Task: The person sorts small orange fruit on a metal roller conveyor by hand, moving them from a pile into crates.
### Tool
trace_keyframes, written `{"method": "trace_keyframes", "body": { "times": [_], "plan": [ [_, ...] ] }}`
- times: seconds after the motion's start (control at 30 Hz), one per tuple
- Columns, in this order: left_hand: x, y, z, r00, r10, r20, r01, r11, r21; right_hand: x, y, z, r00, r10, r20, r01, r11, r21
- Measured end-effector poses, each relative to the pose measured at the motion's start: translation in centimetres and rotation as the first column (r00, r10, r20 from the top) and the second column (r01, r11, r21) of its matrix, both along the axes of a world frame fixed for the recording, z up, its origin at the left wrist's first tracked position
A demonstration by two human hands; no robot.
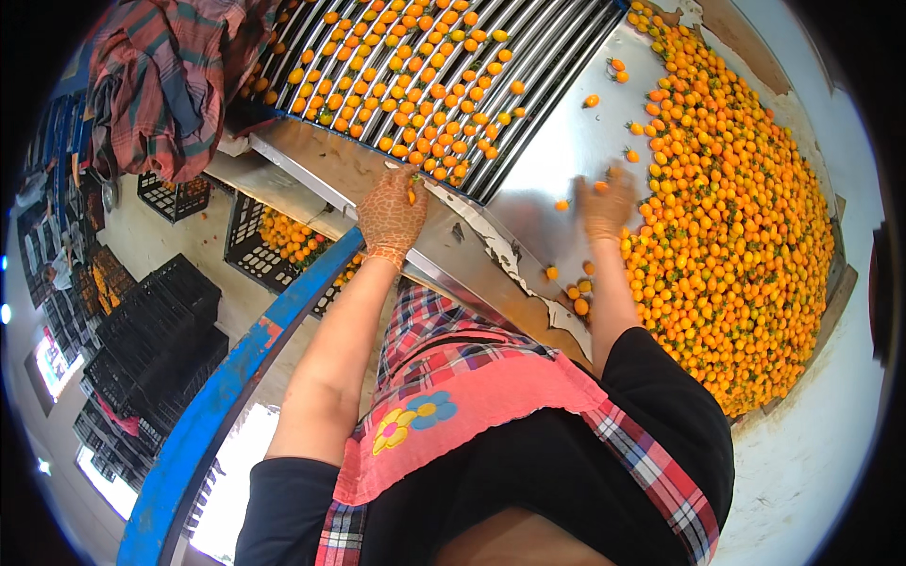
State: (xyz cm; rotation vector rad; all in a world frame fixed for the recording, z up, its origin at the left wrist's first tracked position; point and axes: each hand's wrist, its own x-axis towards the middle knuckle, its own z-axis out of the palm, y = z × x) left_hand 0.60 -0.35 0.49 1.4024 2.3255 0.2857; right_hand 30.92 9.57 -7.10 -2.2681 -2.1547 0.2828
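Observation:
My left hand (pixel 389 219), in a thin patterned orange glove, is at the lower edge of a metal roller rack (pixel 547 66). Its fingers are bent around a small orange cherry tomato (pixel 411 197). Many orange and yellow cherry tomatoes (pixel 406 104) lie on the rollers, most of them beyond this hand. My right hand (pixel 607 209), gloved alike, is over the smooth metal sheet (pixel 543 170) beside a large heap of cherry tomatoes (pixel 731 217). Motion blurs its fingers, which look spread, with a few tomatoes close by.
A blue metal bar (pixel 236 377) slants up from the lower left. Below the rack stands a black crate (pixel 247 247) holding tomatoes. Stacked black crates (pixel 156 321) are on the floor at left. Plaid cloth (pixel 165 85) hangs at the upper left.

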Motion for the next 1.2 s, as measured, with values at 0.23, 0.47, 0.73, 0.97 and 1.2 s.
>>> {"method": "trace_keyframes", "body": {
  "times": [0.23, 0.47, 0.73, 0.97, 1.2],
  "plan": [
    [0.2, 0.4, 0.3, 1.000, 0.013, 0.022, -0.014, 0.999, 0.043, 7.2, 3.4, -0.1, 0.609, -0.711, 0.353, 0.790, 0.585, -0.184],
    [0.3, 0.2, 0.1, 1.000, -0.012, -0.012, 0.013, 0.999, 0.038, -0.6, 6.5, -6.4, 0.875, -0.390, 0.289, 0.454, 0.867, -0.205],
    [0.3, 0.2, -0.2, 0.999, -0.015, -0.029, 0.016, 0.999, 0.047, -4.5, 5.6, -7.4, 0.905, 0.376, -0.200, -0.409, 0.897, -0.168],
    [0.3, 0.2, -0.3, 1.000, -0.009, -0.018, 0.009, 0.999, 0.031, -1.3, -3.3, 0.0, 0.974, 0.024, 0.226, 0.116, 0.803, -0.584],
    [0.2, 0.1, -0.5, 0.999, -0.028, -0.025, 0.030, 0.995, 0.093, -9.5, -9.5, -7.0, 0.829, -0.301, -0.472, 0.063, 0.888, -0.456]
  ]
}}
